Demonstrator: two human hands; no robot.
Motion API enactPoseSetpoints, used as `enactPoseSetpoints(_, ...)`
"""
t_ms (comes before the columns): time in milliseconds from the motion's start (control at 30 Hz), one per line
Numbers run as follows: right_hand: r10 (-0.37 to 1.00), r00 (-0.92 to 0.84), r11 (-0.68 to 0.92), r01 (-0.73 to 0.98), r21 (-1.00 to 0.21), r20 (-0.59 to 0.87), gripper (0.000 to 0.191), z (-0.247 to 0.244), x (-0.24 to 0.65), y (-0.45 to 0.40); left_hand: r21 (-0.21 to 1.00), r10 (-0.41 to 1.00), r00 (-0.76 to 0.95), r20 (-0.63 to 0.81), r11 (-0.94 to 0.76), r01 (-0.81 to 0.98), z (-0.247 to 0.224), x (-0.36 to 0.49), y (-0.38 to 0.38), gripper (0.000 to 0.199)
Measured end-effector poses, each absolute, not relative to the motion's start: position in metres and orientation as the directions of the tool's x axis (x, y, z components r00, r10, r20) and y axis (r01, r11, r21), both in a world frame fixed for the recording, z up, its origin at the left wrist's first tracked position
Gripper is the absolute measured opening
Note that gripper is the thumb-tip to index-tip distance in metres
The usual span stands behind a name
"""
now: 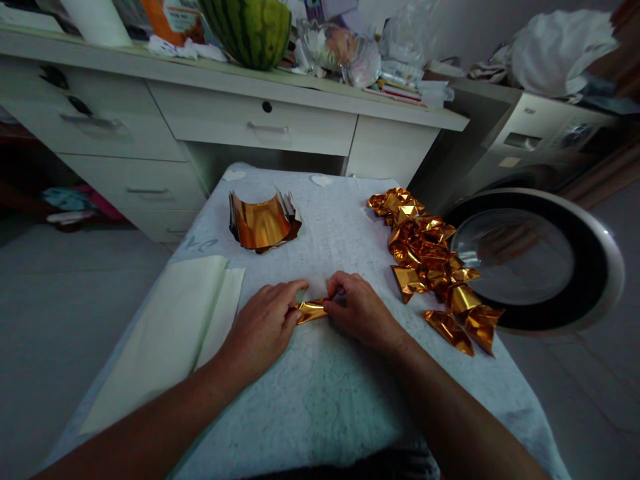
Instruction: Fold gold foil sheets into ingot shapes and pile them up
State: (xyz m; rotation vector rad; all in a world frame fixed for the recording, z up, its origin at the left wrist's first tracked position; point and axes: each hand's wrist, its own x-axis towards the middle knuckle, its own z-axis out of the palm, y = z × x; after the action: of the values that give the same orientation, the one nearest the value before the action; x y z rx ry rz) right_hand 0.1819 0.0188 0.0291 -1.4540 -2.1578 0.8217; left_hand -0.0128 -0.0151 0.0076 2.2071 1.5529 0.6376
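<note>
A narrow strip of folded gold foil paper (312, 311) lies low over the cloth, stretched between my two hands. My left hand (267, 317) pinches its left end between thumb and fingers. At the right end, my right hand (357, 310) grips it with curled fingers. Something pale and translucent shows just behind the strip, too blurred to name. Beyond my left hand a curved stack of gold foil sheets (261, 223) stands on the cloth. To the right is a pile of folded gold foil pieces (425, 250).
A pale cloth (320, 393) covers the table. Whitish paper sheets (155, 333) lie at its left. Behind stands a white desk (300, 127) bearing a watermelon (250, 30) and plastic bags. The washing machine's round door (535, 260) hangs open close to the table's right edge.
</note>
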Motion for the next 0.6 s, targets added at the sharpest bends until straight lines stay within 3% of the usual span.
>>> enactPoseSetpoints(167, 0.938, -0.345, 0.245, 0.625, -0.741, 0.02, 0.021, 0.026, 0.182, 0.019, 0.542, 0.945, 0.291, 0.15, -0.324, 0.775, 0.009, -0.012, -0.015, 0.04)
enactPoseSetpoints(400, 0.944, -0.327, 0.196, 0.464, -0.864, 0.038, 0.028, 0.019, 0.183, 0.018, 0.397, 0.935, 0.205, 0.289, -0.312, 0.863, 0.005, -0.014, -0.016, 0.058)
enactPoseSetpoints(600, 0.927, -0.372, 0.208, 0.399, -0.893, 0.049, 0.031, 0.029, 0.181, 0.016, 0.427, 0.935, 0.214, 0.283, -0.323, 0.845, 0.005, -0.015, -0.014, 0.068)
